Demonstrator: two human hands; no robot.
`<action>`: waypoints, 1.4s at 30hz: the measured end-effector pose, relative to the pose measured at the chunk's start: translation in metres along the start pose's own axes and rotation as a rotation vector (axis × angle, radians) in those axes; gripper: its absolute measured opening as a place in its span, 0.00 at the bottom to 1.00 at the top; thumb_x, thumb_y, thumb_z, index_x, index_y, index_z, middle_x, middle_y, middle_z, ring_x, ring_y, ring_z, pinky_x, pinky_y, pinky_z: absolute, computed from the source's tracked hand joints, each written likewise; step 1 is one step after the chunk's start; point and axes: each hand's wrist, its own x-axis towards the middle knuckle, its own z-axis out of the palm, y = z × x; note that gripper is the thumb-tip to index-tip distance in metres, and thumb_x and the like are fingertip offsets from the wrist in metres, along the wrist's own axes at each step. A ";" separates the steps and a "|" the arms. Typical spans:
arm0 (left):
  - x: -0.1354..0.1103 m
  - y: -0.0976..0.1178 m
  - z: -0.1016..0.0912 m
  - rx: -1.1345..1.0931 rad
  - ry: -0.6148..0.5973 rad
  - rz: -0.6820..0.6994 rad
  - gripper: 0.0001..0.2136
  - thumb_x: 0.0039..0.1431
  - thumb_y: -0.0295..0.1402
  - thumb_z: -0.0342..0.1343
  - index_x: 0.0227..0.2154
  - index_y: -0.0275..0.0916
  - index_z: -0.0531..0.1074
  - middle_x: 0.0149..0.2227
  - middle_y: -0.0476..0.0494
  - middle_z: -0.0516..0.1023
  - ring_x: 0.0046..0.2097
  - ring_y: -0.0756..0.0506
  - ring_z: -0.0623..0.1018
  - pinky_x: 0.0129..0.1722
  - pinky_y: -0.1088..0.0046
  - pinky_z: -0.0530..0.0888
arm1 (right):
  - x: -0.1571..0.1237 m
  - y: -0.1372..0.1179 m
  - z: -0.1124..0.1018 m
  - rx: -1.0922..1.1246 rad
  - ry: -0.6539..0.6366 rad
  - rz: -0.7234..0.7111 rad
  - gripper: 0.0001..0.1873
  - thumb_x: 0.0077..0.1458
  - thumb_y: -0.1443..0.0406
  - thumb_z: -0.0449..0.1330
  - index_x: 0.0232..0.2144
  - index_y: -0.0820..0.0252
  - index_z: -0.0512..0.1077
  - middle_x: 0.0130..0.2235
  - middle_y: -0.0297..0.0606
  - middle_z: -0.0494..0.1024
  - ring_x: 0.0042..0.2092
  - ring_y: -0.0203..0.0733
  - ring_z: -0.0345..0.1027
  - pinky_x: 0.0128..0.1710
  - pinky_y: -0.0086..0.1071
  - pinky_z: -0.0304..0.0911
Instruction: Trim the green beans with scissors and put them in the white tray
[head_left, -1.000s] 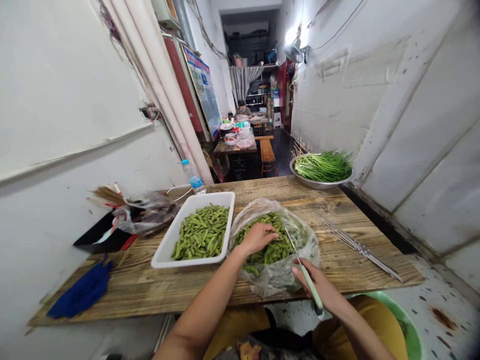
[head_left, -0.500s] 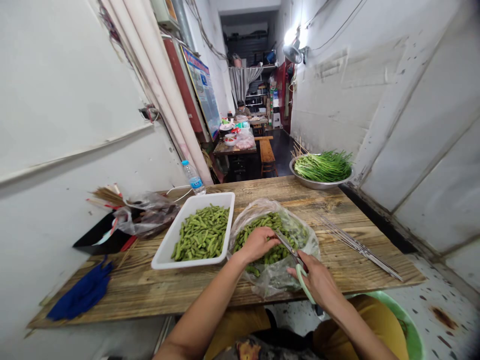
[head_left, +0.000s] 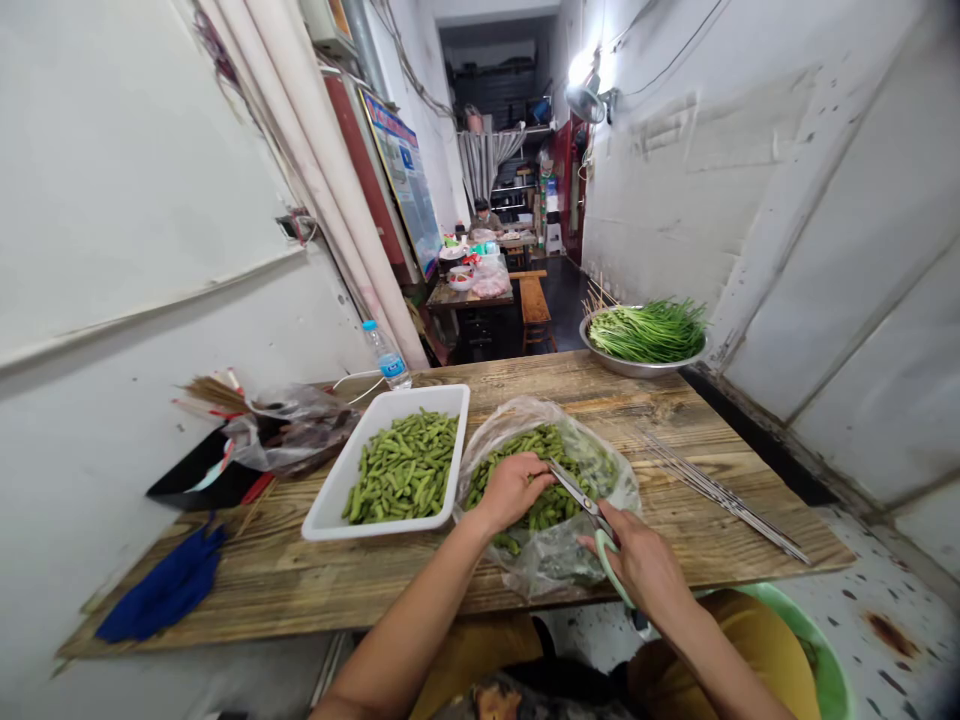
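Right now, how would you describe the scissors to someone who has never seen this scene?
On the wooden table, find the clear plastic bag of green pods beside the white tray. The scissors reach over it from the right hand; their pale green handle sets them apart from the bare metal skewers lying further right.

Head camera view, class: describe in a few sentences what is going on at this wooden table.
A person is at the wooden table with an open plastic bag of green pods in front of them. The left hand is curled over pods in the bag, and the right hand holds green-handled scissors whose blades point at that hand. A white tray beside the bag holds more pods.
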 end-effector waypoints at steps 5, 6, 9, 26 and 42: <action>0.001 0.000 0.001 -0.006 0.021 -0.004 0.10 0.56 0.34 0.51 0.27 0.38 0.75 0.24 0.47 0.70 0.30 0.49 0.68 0.32 0.75 0.63 | 0.001 0.003 -0.006 0.049 0.002 0.027 0.21 0.55 0.55 0.53 0.46 0.62 0.69 0.39 0.47 0.77 0.40 0.52 0.72 0.37 0.36 0.65; 0.002 0.000 0.001 -0.037 0.045 -0.024 0.09 0.55 0.34 0.52 0.28 0.38 0.75 0.25 0.46 0.71 0.31 0.49 0.69 0.33 0.74 0.64 | 0.002 0.004 -0.007 0.088 0.010 0.038 0.21 0.55 0.54 0.53 0.45 0.61 0.70 0.38 0.47 0.78 0.40 0.52 0.73 0.37 0.36 0.64; 0.003 0.002 0.003 -0.256 0.119 -0.183 0.08 0.53 0.35 0.54 0.30 0.37 0.74 0.28 0.46 0.74 0.30 0.50 0.70 0.33 0.74 0.65 | 0.002 0.005 -0.007 0.336 0.019 0.107 0.22 0.52 0.51 0.55 0.43 0.60 0.70 0.33 0.41 0.78 0.35 0.47 0.72 0.35 0.33 0.64; -0.013 0.017 0.019 -0.693 0.083 -0.428 0.15 0.45 0.38 0.60 0.32 0.33 0.67 0.26 0.48 0.72 0.19 0.57 0.63 0.19 0.80 0.60 | -0.003 -0.016 0.012 1.059 -0.307 0.209 0.22 0.52 0.45 0.50 0.27 0.59 0.61 0.18 0.23 0.60 0.14 0.27 0.55 0.11 0.21 0.54; -0.041 -0.060 -0.095 0.528 0.557 -0.543 0.19 0.49 0.37 0.56 0.45 0.38 0.69 0.52 0.35 0.67 0.55 0.35 0.62 0.52 0.56 0.58 | -0.007 -0.004 0.018 1.166 -0.299 0.310 0.25 0.51 0.46 0.52 0.41 0.59 0.62 0.23 0.26 0.62 0.20 0.30 0.57 0.17 0.24 0.58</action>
